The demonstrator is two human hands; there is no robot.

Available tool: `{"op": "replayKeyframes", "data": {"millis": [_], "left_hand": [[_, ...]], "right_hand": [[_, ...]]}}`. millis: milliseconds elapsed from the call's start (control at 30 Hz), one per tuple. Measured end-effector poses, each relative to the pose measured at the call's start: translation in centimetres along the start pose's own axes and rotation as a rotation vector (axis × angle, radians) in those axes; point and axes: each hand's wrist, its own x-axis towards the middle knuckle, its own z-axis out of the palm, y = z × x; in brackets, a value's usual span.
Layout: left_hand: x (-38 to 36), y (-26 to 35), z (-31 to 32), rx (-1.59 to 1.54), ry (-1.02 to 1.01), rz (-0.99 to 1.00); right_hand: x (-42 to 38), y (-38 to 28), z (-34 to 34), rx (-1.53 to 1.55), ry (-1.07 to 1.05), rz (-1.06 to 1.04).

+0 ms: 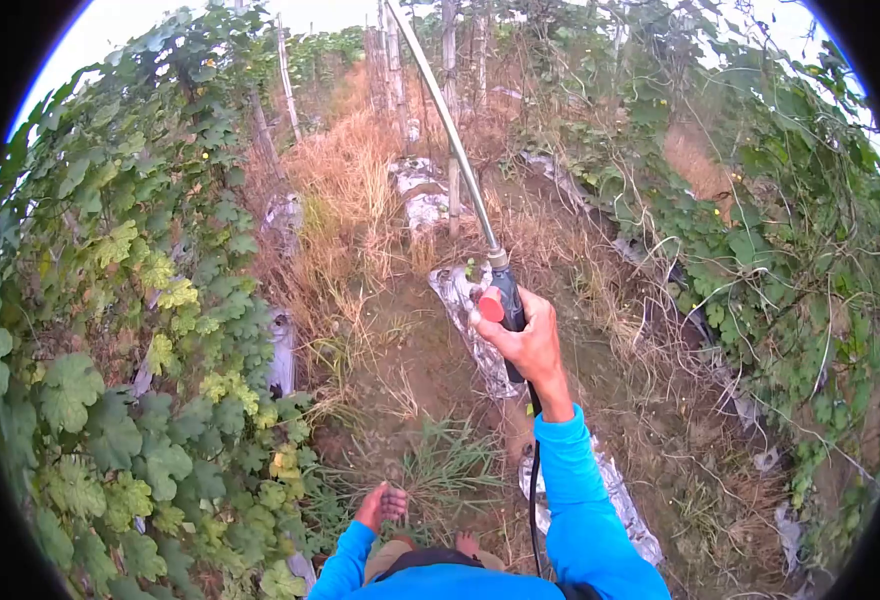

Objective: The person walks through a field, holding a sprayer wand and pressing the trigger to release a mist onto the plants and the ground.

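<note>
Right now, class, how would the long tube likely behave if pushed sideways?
The tube is probably stiff, reaching far beyond the handle with only a gentle curve. It may swing like a lever, since the right hand grips just that handle. Its slimness suggests it is fairly light.

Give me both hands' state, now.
Left hand: loosely open, nothing visible in it.
Right hand: closed around the spray wand's black handle.

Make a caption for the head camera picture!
Right hand grips a long wand between leafy vines, left hand held low.
</note>
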Motion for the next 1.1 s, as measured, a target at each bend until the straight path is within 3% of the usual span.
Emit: {"op": "replayKeyframes", "data": {"millis": [333, 767, 1100], "left_hand": [[-6.6, -5.2, 0.3, 0.102, -0.100, 0.018], [-18.4, -23.1, -3.9, 0.008, -0.210, -0.074], [-27.1, -27.3, -3.7, -0.012, -0.069, 0.083]], "right_hand": [[-12.5, -6.4, -1.6, -0.134, 0.175, 0.091], [-25.9, -20.2, -7.5, -0.179, 0.408, 0.278], [-37.4, -23.7, -14.1, -0.073, 0.521, 0.262]]}}
